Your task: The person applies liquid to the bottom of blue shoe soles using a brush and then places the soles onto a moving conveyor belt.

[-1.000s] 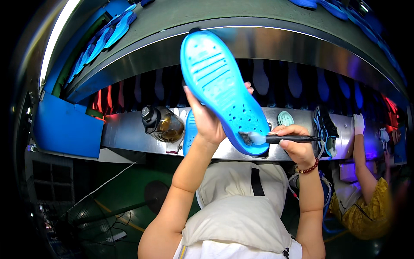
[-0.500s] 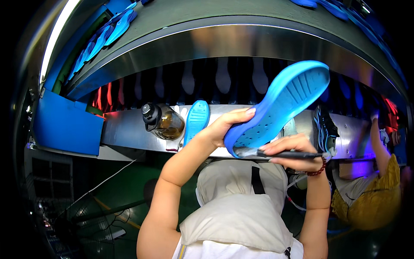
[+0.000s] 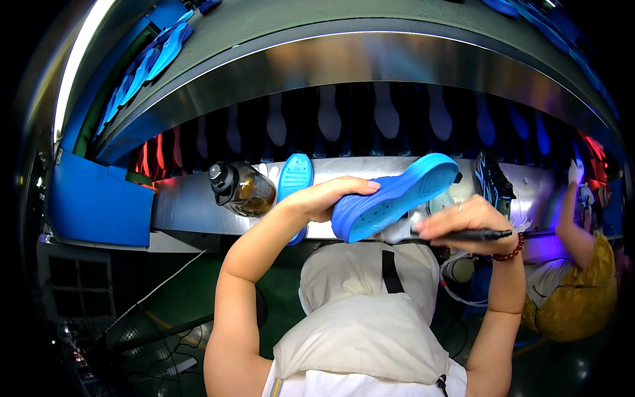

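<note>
My left hand (image 3: 324,196) is closed around one end of a bright blue shoe sole (image 3: 390,198), held tilted above the front of the metal bench. In my right hand (image 3: 466,223) is a dark-handled brush (image 3: 486,235), its handle pointing right. Pale bristles seem to be at the brush's left end, close to the sole's lower edge; motion blur hides whether they touch. A second blue sole (image 3: 295,180) lies on the bench just left of my left hand. Beyond my right hand stands a black shoe with blue lines (image 3: 491,180).
A dark-capped bottle with brown liquid (image 3: 246,190) stands on the metal bench (image 3: 182,212). Behind is a curved steel edge (image 3: 317,63) below a green belt (image 3: 344,13); dark shoe shapes hang under it. More blue soles (image 3: 142,69) lie far left. Another person's arm (image 3: 574,215) reaches in at right.
The held sole has come down and tipped, showing more of its side wall. My right hand and the brush have shifted right, away from the inside of the sole's near end.
</note>
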A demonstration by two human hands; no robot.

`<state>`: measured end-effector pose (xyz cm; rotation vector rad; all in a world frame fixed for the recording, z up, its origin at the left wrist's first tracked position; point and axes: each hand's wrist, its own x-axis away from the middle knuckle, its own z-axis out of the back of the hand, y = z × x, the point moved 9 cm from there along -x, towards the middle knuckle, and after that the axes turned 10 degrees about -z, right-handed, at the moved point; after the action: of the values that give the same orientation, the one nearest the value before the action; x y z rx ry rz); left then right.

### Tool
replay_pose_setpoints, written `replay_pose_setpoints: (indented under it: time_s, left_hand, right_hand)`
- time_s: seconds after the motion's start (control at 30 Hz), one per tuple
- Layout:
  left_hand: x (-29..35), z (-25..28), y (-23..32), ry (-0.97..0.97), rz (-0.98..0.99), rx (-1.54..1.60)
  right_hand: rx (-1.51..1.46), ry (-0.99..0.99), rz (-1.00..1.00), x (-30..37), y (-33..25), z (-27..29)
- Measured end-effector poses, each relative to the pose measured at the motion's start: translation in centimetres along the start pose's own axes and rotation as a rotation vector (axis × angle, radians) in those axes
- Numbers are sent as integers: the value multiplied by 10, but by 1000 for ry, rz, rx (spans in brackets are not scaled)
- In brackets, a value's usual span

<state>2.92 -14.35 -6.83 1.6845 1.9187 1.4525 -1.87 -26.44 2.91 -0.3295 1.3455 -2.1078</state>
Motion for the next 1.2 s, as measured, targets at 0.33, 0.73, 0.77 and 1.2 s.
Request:
replay_pose_setpoints:
  time_s: [0.33, 0.73, 0.77, 1.2]
  left_hand:
    - [11, 32, -4, 102, -77, 203]
    - [-51, 22, -10, -94, -619, 738]
    - [-61, 26, -26, 32, -480, 737]
    - [-32, 41, -7, 149, -748, 704]
  right_hand:
    - [-130, 212, -82, 2, 45, 13]
    - [-237, 450, -327, 0, 65, 7]
    - [-331, 494, -323, -2, 84, 5]
    - [-355, 290, -263, -9, 45, -25]
